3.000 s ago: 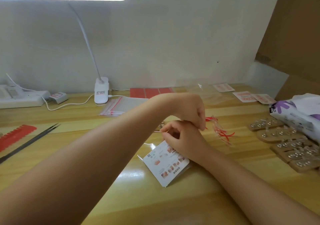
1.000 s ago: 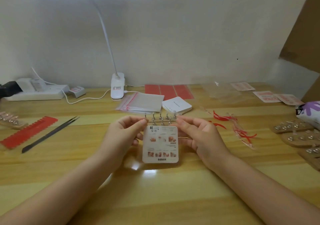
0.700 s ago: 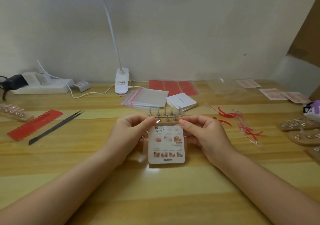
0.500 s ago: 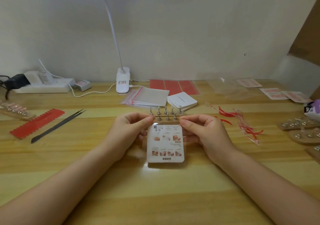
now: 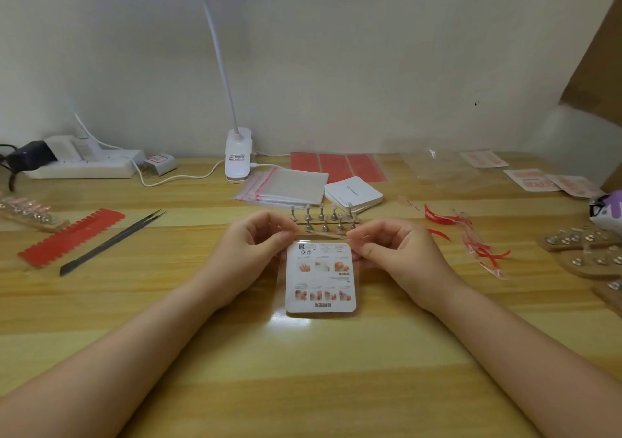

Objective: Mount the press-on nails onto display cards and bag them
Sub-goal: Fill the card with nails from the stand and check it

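A: How do the hands sit?

B: Both forearms reach in from the near edge of the pale wooden table. The left hand and the right hand meet at mid-table, palms turned towards each other, fingers curled. Each pinches a top corner of the clear plastic bag, thumb against forefinger.

A: And inside the bag?

B: A white rounded display card with small printed pictures, lying flat on the table with its print upside down to the wearer. Whether the bag's mouth is sealed I cannot tell.

A: What lies behind the hands?

B: Just beyond the fingertips, a strip of small metal nail stands. Farther back, a stack of clear zip bags with red strips, and beside it a stack of white cards.

A: Anything holding nails?

B: At the right edge, wooden strips with metal studs; whether they carry nails is unclear. Loose red curled liner strips lie between them and the right hand.
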### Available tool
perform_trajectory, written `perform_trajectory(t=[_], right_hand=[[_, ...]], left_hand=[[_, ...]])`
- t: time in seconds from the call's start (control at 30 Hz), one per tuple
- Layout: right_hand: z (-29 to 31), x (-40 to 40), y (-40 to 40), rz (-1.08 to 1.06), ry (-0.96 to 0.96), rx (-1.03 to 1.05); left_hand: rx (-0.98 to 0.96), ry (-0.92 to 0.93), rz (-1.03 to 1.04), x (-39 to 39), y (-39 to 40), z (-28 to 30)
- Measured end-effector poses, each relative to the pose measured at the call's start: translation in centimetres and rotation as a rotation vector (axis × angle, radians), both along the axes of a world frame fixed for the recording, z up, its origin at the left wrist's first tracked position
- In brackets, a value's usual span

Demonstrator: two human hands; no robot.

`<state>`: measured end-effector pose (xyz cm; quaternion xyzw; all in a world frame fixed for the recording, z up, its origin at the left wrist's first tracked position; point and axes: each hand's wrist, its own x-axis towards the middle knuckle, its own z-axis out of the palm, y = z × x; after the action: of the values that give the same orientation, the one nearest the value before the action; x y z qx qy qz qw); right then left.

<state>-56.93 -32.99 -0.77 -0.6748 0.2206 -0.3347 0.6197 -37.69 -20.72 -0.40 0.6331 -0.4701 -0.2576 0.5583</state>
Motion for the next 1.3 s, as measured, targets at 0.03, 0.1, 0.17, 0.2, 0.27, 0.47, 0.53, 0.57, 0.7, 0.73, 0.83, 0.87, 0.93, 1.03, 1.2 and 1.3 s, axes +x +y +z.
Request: perform_trajectory(t=[0.03,0.1,0.17,0.2,0.27,0.47,0.53,0.57,0.7,0.73,0.83,0.87,0.93,1.03,1.2,1.3], right_hand=[[0.0,0.0,0.0,0.001,-0.003,0.002],[0.0,0.0,0.0,0.002,-0.002,0.006],[0.0,0.0,0.0,0.005,0.008,-0.004],[0.1,0.0,0.1,0.008,0.012,-0.008],[0.1,0.0,0.1,0.009,0.021,-0.014],[0.0,-0.1,-0.1,0.013,0.040,0.019],[0.1,-0.2,0.0,0.033,0.031,0.042],[0.2,-0.2,0.0,0.033,0.035,0.046],[0.3,0.0,0.0,0.008,0.056,0.075],[0.3,0.0,0.0,0.010,0.049,0.094],[0.4,-0.1,0.0,-0.004,0.020,0.147],[0.4,0.0,0.0,-0.008,0.017,0.159],[0.5,0.1,0.1,-0.009,0.006,0.182],[0.4,0.2,0.4,0.025,-0.020,0.235],[0.8,0.0,0.5,0.089,0.014,0.263],[1.3,-0.1,0.4,0.066,0.019,0.250]], left_hand=[[-0.005,0.017,-0.004,0.0,0.1,0.1],[-0.007,0.048,-0.022,-0.1,0.2,0.2],[0.004,0.038,-0.031,-0.2,0.3,0.3],[0.009,0.040,-0.034,-0.3,0.3,0.3],[0.009,0.077,-0.039,-0.3,0.4,0.4],[-0.026,0.129,-0.028,-0.3,0.4,0.4],[-0.038,0.124,-0.025,-0.4,0.4,0.3],[-0.045,0.123,-0.025,-0.5,0.3,0.3],[-0.055,0.115,-0.025,-0.4,0.3,0.1],[-0.060,0.108,-0.025,-0.4,0.3,0.0],[-0.073,0.096,-0.017,-0.3,0.2,-0.2],[-0.074,0.093,-0.013,-0.2,0.2,-0.3],[-0.074,0.095,-0.005,-0.2,0.2,-0.3],[-0.081,0.102,0.003,-0.1,0.4,-0.3],[-0.091,0.108,0.006,-0.2,0.6,0.0],[-0.084,0.139,0.005,-0.5,0.7,0.1]])
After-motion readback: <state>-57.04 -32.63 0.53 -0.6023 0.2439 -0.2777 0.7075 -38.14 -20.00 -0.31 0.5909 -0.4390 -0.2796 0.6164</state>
